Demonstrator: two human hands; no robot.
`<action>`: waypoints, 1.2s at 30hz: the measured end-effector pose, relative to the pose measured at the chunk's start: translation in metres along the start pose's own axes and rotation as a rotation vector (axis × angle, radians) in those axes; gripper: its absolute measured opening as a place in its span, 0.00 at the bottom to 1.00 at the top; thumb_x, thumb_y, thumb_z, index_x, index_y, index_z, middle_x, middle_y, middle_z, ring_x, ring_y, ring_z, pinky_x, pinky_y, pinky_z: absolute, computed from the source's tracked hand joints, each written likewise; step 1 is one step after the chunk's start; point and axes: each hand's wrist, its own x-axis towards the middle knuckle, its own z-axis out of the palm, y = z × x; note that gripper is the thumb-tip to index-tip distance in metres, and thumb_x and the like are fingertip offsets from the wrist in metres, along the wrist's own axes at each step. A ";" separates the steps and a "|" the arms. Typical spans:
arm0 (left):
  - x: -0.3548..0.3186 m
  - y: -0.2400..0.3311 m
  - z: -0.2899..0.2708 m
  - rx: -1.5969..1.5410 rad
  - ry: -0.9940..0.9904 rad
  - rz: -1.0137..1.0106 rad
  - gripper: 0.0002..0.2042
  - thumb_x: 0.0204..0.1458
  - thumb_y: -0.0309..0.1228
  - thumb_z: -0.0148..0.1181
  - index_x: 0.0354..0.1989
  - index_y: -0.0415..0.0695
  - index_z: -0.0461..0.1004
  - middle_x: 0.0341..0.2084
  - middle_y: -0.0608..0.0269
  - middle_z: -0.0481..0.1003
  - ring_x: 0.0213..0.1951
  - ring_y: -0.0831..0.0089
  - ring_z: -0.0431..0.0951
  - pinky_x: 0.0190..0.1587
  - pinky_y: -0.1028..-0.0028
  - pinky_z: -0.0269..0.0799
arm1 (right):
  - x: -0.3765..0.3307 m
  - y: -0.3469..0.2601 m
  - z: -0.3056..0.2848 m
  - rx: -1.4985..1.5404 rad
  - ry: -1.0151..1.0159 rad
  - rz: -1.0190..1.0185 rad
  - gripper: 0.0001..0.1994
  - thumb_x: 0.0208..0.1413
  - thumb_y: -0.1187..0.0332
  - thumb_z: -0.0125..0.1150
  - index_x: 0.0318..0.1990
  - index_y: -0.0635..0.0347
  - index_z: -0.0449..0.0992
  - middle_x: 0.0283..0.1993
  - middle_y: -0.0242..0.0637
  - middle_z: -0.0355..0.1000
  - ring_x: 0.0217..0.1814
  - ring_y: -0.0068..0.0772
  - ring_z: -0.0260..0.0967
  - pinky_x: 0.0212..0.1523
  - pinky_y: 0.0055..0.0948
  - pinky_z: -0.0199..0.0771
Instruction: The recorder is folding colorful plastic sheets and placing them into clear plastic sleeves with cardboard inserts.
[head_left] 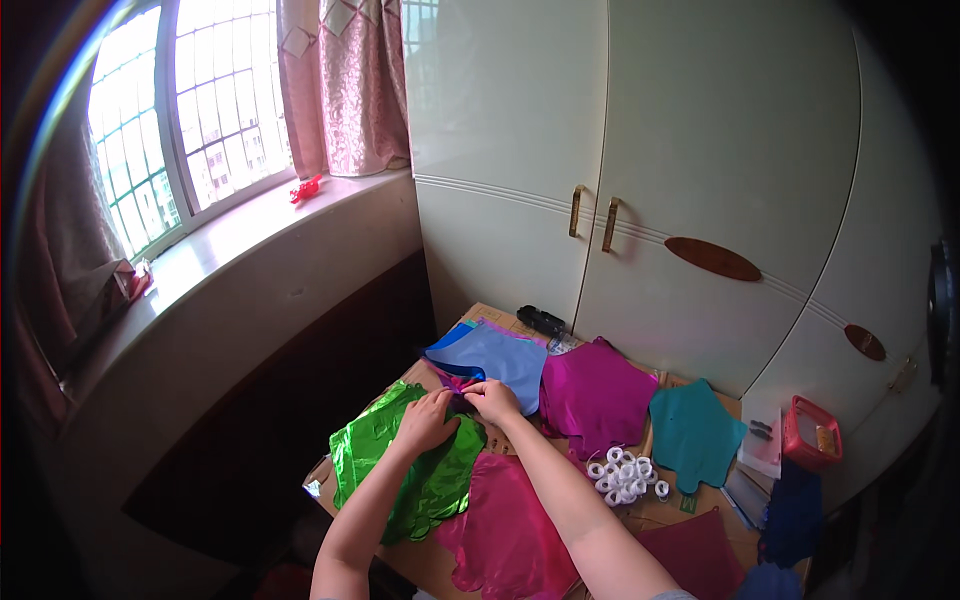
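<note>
My right hand is closed in a pinch on a small shiny purple piece, foil or cloth, whose full shape my fingers hide. My left hand meets it from the other side, fingertips closed on the same piece, with the palm over a crinkled bright green foil sheet. Beyond my hands lies a stack of light blue sheets with a darker blue edge. Under my right forearm a pinkish-red sheet spreads out.
Cardboard covers the table. On it lie a magenta sheet pile, a teal sheet, several white ribbon rolls, a dark red sheet and a black object. A red basket stands right. White wardrobe doors rise behind.
</note>
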 end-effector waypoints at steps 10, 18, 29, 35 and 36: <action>-0.002 -0.002 -0.001 0.034 0.041 0.076 0.27 0.48 0.40 0.58 0.58 0.47 0.64 0.57 0.59 0.66 0.57 0.62 0.67 0.55 0.61 0.64 | 0.002 -0.010 -0.003 0.033 -0.001 0.191 0.12 0.42 0.55 0.68 0.32 0.48 0.83 0.28 0.33 0.78 0.32 0.33 0.76 0.36 0.32 0.74; 0.009 0.011 -0.010 0.211 0.145 0.184 0.16 0.48 0.41 0.58 0.43 0.47 0.73 0.47 0.65 0.72 0.49 0.66 0.71 0.48 0.62 0.66 | 0.006 0.005 0.003 0.223 0.047 0.143 0.10 0.42 0.60 0.71 0.29 0.55 0.82 0.25 0.32 0.77 0.27 0.21 0.73 0.31 0.25 0.71; 0.059 -0.011 0.013 0.155 -0.225 -0.066 0.26 0.51 0.54 0.51 0.52 0.48 0.70 0.57 0.51 0.65 0.60 0.59 0.65 0.57 0.57 0.62 | 0.025 0.036 0.014 0.614 0.017 0.143 0.06 0.52 0.69 0.66 0.33 0.61 0.77 0.28 0.23 0.72 0.28 0.14 0.63 0.30 0.17 0.64; 0.076 -0.014 0.006 0.276 -0.407 -0.147 0.47 0.38 0.74 0.46 0.68 0.64 0.51 0.66 0.43 0.48 0.67 0.48 0.48 0.65 0.57 0.52 | 0.031 0.032 -0.008 0.836 0.109 0.128 0.03 0.56 0.71 0.61 0.33 0.60 0.76 0.29 0.24 0.72 0.28 0.15 0.63 0.30 0.18 0.64; 0.076 -0.022 0.010 0.263 -0.393 -0.142 0.51 0.33 0.77 0.47 0.68 0.64 0.51 0.66 0.40 0.49 0.67 0.47 0.48 0.65 0.58 0.50 | 0.034 0.027 -0.020 0.818 0.140 0.133 0.03 0.56 0.71 0.61 0.33 0.60 0.76 0.29 0.25 0.72 0.28 0.15 0.64 0.30 0.18 0.65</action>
